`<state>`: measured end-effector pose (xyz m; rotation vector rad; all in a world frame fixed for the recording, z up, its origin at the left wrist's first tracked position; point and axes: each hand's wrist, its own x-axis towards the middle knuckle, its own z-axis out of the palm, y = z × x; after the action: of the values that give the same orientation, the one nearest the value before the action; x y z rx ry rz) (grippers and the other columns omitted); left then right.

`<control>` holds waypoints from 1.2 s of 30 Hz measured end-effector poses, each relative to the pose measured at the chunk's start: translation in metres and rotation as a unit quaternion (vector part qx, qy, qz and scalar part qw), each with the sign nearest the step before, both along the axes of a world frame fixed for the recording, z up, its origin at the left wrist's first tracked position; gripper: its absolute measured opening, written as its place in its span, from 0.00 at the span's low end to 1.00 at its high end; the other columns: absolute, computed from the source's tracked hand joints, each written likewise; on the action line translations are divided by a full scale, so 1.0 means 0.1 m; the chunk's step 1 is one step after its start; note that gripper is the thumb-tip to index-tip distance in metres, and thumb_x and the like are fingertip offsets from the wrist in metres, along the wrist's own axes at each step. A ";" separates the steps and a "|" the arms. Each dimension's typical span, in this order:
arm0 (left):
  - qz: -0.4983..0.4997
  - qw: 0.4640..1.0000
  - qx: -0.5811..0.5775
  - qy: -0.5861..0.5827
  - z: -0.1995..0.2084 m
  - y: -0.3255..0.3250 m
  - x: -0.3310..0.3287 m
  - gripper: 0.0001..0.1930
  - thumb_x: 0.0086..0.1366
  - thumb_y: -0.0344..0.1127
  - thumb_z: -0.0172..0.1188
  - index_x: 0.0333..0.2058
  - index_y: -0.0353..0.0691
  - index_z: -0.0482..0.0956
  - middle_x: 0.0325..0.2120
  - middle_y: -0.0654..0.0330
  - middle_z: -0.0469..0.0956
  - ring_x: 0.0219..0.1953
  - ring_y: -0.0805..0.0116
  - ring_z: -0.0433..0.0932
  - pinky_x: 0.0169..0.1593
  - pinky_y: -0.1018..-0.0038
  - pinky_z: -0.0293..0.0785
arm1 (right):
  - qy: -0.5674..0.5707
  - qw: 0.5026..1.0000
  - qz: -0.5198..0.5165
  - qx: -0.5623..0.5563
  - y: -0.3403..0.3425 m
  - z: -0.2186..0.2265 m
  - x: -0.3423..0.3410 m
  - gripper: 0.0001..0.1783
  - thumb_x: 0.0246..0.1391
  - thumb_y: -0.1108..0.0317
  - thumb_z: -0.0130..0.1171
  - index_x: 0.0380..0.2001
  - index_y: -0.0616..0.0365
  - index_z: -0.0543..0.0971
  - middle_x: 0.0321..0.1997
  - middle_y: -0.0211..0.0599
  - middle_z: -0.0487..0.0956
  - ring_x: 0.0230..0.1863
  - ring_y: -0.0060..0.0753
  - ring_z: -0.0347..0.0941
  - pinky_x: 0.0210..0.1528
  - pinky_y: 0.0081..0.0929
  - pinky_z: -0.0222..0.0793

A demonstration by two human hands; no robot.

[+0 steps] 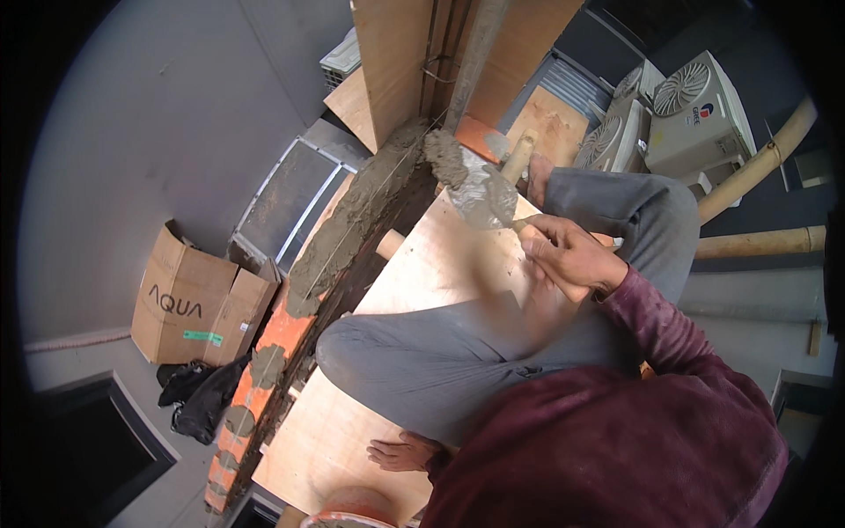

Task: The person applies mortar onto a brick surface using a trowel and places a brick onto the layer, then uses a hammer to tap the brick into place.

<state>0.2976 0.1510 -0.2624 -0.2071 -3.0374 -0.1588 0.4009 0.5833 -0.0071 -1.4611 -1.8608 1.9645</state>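
My right hand (pixel 572 255) is closed around the wooden handle of a trowel (pixel 487 201). A clump of wet grey mortar (pixel 446 158) sits at the tip of its metal blade, close to the wall's far end. To the left of the trowel runs a low wall of orange bricks (pixel 289 327), its far part covered by a thick mortar bed (pixel 359 204). A thin string stretches along it. My left hand (pixel 403 453) lies flat, fingers spread, on a plywood sheet (pixel 330 431) beside my bent leg. It holds nothing.
A bucket (pixel 356 506) with mortar stands at the near edge. Upright boards (pixel 392 75) and a post close off the wall's far end. Bamboo poles (pixel 766 158) and air-conditioner units (pixel 700 114) are at right. Left of the wall stands a cardboard box (pixel 189 290).
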 end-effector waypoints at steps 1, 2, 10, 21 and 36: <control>0.012 1.000 -0.006 -0.008 0.01 0.02 0.00 0.41 0.72 0.67 0.28 0.68 0.40 0.59 0.69 0.53 0.57 0.72 0.49 0.51 0.70 0.47 0.46 | -0.012 0.999 -0.034 -0.004 0.08 -0.07 -0.01 0.13 0.69 0.61 0.50 0.40 0.63 0.72 0.25 0.29 0.71 0.21 0.17 0.69 0.21 0.19 0.70; 0.018 1.000 -0.007 -0.002 -0.01 0.00 0.00 0.41 0.71 0.69 0.28 0.68 0.41 0.59 0.69 0.54 0.58 0.73 0.50 0.51 0.71 0.47 0.45 | 0.007 0.997 -0.072 -0.024 0.14 -0.17 -0.03 0.12 0.68 0.63 0.50 0.37 0.61 0.71 0.26 0.29 0.71 0.22 0.17 0.70 0.21 0.18 0.71; 0.019 0.998 -0.047 0.027 -0.18 -0.13 -0.05 0.42 0.71 0.70 0.27 0.68 0.41 0.59 0.68 0.55 0.59 0.71 0.50 0.54 0.70 0.49 0.49 | 0.013 0.961 -0.213 -0.179 0.94 -0.71 -0.67 0.09 0.67 0.66 0.45 0.36 0.62 0.70 0.27 0.37 0.71 0.24 0.28 0.72 0.19 0.23 0.72; -0.021 0.998 -0.034 0.043 -0.09 -0.11 -0.04 0.42 0.72 0.67 0.29 0.68 0.36 0.58 0.68 0.53 0.58 0.71 0.47 0.53 0.70 0.49 0.50 | 0.046 0.896 -0.247 -0.367 1.30 -1.10 -1.12 0.06 0.66 0.70 0.42 0.41 0.62 0.62 0.28 0.40 0.68 0.25 0.32 0.69 0.21 0.29 0.71; -0.031 0.998 0.005 0.056 -0.21 -0.10 -0.05 0.41 0.72 0.69 0.30 0.66 0.38 0.62 0.66 0.52 0.62 0.69 0.47 0.57 0.70 0.49 0.51 | 0.452 0.632 -0.492 -0.391 1.45 -2.74 -1.91 0.11 0.60 0.68 0.40 0.25 0.59 0.66 0.22 0.43 0.67 0.20 0.40 0.65 0.21 0.37 0.66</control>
<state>0.2928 0.1407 -0.2838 -0.3002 -2.9206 -0.1618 0.2101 0.7280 -0.2814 -0.8062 0.2915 2.0994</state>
